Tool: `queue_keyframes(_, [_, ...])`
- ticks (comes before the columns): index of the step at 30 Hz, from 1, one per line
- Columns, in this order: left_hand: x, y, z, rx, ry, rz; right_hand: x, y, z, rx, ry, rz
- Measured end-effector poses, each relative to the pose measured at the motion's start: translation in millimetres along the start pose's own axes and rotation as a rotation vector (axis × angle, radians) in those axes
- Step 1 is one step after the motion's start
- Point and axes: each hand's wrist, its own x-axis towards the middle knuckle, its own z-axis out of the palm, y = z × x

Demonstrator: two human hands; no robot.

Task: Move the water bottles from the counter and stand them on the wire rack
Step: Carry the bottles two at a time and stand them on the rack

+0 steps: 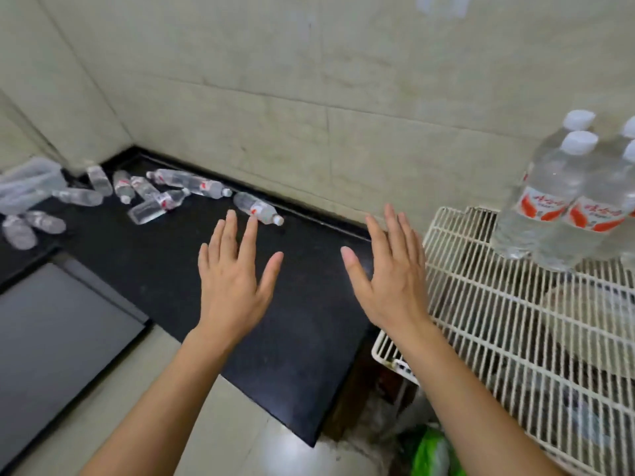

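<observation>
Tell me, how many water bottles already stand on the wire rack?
4 visible: two in front, two behind, at the wire rack's far corner. The frame edge may hide more.

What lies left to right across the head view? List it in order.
Crumpled plastic wrap → lying bottles on the counter → left hand → right hand → wire rack → standing bottles.

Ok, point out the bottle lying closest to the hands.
In the head view it lies on the black counter by the wall, just beyond the left hand: the nearest bottle, cap pointing right.
</observation>
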Motion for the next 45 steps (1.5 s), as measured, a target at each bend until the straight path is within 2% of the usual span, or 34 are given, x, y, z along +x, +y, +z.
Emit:
queue_keyframes(8, [2.6, -186.1, -47.2, 0.003, 0.036, -0.071, 24.6, -157.8, 95.3, -0.022, 0.068, -0.076])
queue_keyframes(14, [5.6, -316.2, -83.1, -0.026, 0.072, -0.132, 58.7, -295.7, 181.7, 0.111, -0.051, -0.105])
queue_keyframes(18, [19.0, -378.0, -82.5, -0.026, 0.063, -0.142, 74.1, -342.7, 226.8, 0.103, -0.141, -0.190])
queue_keyframes(23, [52.2, -426.7, -52.5, -0.037, -0.029, -0.189, 96.3, -355.5, 276.8, 0.067, -0.235, -0.167])
queue_keyframes(30, [139.7, -484.0, 12.4, 0.000, -0.138, -0.090, 173.4, -352.9, 366.2, 0.072, -0.240, -0.052])
queue_keyframes(36, [237.9, -525.3, 61.9, -0.108, -0.372, -0.159, 250.5, -342.2, 439.0, 0.038, -0.360, 0.052])
queue_keyframes(42, [308.9, -566.9, 98.2, -0.096, -0.428, -0.140, 305.8, -336.7, 482.6, -0.017, -0.473, 0.146])
queue_keyframes(45, [345.9, -589.1, 130.4, -0.161, -0.503, -0.214, 326.9, -330.5, 505.9, -0.037, -0.499, 0.188])
